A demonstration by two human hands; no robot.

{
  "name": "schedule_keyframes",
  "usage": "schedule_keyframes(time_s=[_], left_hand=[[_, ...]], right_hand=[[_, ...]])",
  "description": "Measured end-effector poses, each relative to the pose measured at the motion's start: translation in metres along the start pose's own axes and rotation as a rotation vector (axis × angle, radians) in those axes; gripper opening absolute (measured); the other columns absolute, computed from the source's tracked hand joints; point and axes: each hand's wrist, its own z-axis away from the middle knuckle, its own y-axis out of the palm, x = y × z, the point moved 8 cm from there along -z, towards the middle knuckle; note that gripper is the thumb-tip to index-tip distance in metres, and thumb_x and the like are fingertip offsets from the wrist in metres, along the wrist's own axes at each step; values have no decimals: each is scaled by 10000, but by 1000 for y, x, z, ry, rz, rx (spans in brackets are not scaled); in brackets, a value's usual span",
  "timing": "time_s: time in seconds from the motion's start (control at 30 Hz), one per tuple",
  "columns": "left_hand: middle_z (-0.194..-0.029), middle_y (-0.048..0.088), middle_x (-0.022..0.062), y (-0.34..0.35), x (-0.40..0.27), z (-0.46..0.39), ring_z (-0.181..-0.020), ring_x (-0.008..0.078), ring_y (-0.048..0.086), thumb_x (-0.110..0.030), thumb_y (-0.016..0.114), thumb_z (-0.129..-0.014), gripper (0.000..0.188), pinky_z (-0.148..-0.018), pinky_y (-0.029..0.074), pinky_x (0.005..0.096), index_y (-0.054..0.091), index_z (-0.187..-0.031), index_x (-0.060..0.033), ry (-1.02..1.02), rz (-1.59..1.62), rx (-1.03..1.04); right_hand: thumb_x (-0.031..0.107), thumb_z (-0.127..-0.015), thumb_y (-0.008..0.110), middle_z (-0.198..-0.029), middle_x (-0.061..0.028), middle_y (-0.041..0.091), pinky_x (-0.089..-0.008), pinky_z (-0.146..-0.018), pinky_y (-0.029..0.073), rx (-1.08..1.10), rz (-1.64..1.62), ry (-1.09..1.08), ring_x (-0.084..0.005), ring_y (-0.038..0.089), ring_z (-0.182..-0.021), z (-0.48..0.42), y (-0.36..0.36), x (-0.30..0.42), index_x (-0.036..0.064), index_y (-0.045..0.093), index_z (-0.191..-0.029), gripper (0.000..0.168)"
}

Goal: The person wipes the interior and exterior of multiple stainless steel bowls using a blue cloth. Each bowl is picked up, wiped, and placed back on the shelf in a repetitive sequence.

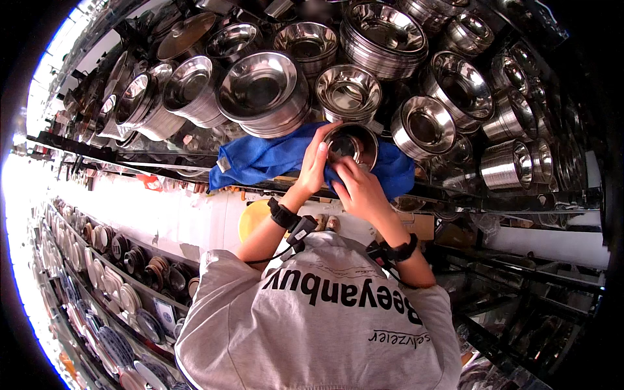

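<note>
A small round stainless steel bowl (358, 141) is held tilted over the shelf's front edge. My left hand (316, 163) grips its left rim and side, fingers reaching up along it. The fingers of my right hand (360, 187) are bent at the near rim, touching the bowl and a fold of blue cloth. That blue cloth (263, 156) lies bunched along the shelf edge, under and on both sides of the bowl. Just beyond stands a stack of small steel bowls (348, 92). Part of the cloth is hidden behind my hands.
Stacks of larger steel basins (263, 90) crowd the shelf on the left, with more steel bowls (423, 124) on the right. The dark shelf edge (170, 161) runs across before me. A yellow round object (253, 214) is below. Racks of plates (117, 341) stand at the lower left.
</note>
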Motion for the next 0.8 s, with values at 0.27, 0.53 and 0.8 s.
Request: schedule_keyframes(time_s=[0.27,0.53,0.8], left_hand=[[-1342,604,196,1,6,-1,-1243,264,578,-400,310,-1092,581,-1098,398,369,458,-1440,40,-48,155,-36],[-1337,614,189,1,12,1,-1253,246,570,-394,327,-1094,573,-1101,398,357,478,-1426,48,-123,198,-13],[-1292,631,180,-3,9,1,-1212,249,580,-410,314,-1093,591,-1080,403,352,497,-1401,59,-109,97,-7]], right_hand=[[34,-773,764,-1093,-57,576,-395,-777,556,-82,179,165,-269,659,-890,39,-35,-25,110,709,-1173,411],[14,-777,763,-1083,-84,562,-409,-755,541,-382,286,270,-296,644,-887,39,-48,-48,94,663,-1278,518],[22,-805,738,-1098,-124,569,-415,-745,547,-529,234,173,-331,658,-908,-12,-47,-34,71,630,-1326,534]])
